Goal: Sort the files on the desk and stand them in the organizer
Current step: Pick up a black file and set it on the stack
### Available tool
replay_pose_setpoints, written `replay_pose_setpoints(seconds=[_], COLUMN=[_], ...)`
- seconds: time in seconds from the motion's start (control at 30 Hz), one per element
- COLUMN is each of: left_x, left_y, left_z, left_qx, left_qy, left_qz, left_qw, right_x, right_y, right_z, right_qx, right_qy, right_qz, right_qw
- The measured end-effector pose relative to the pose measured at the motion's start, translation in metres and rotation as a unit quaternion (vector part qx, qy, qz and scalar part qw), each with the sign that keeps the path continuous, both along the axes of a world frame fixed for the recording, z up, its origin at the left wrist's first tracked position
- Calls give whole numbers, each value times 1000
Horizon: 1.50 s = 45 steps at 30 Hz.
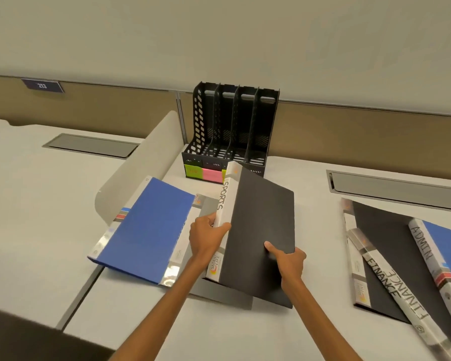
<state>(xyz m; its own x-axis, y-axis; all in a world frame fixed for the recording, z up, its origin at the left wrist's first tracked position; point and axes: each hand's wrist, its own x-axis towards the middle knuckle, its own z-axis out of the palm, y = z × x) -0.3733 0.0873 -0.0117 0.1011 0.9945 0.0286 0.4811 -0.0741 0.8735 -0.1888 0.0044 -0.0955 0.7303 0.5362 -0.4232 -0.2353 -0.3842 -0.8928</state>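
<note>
Head view, the only one: both hands are gripping a black plastic file with a white spine lettered SPORTS (258, 230), raised at centre frame with its near lower edge close to the pale desk top (310, 178). The left hand (207, 237) is pinching the spine, thumb over the front and fingers wrapped behind. The right hand (288, 259) is clamping the lower right corner, thumb lying flat on the cover. The file's long axis is running from the hands up and slightly left, pointing straight at the black perforated four-slot organizer (232, 131) standing just beyond its far end, above centre. All four slots are showing empty, and green and pink labels are sitting on its front lip; a third is hidden behind the file. As a judgement, the coming move is turning the file upright and pushing it forward into a slot, with the left hand leading on the spine. A blue plastic file (143, 227) is lying flat at lower left, partly over other files. At right, a FINANCE file (391, 285) and an ADMIN file (432, 259) are lying stacked, well apart from the hands.
</note>
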Motion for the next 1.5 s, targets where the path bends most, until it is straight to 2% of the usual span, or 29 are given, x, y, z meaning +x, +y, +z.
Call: replay_pose_setpoints(seconds=[0.37, 0.6, 0.8, 1.2, 1.5], left_x=[-85, -92, -92, -96, -77], left_y=[6, 7, 7, 7, 6], left_z=[-49, -61, -67, -81, -79], left_qx=[-54, -54, -37, -61, 31], left_qy=[136, 154, 193, 197, 262], left_qz=[23, 32, 29, -6, -28], left_qw=[989, 986, 980, 979, 964], right_x=[-91, -101, -111, -121, -120], right_y=[-3, 1, 5, 2, -1], right_z=[-18, -22, -21, -34, -33], right_qx=[-34, -95, -182, -238, -217], right_qy=[-46, -119, -181, -286, -313], right_qz=[19, 61, 96, 111, 152], right_qw=[998, 986, 962, 922, 912])
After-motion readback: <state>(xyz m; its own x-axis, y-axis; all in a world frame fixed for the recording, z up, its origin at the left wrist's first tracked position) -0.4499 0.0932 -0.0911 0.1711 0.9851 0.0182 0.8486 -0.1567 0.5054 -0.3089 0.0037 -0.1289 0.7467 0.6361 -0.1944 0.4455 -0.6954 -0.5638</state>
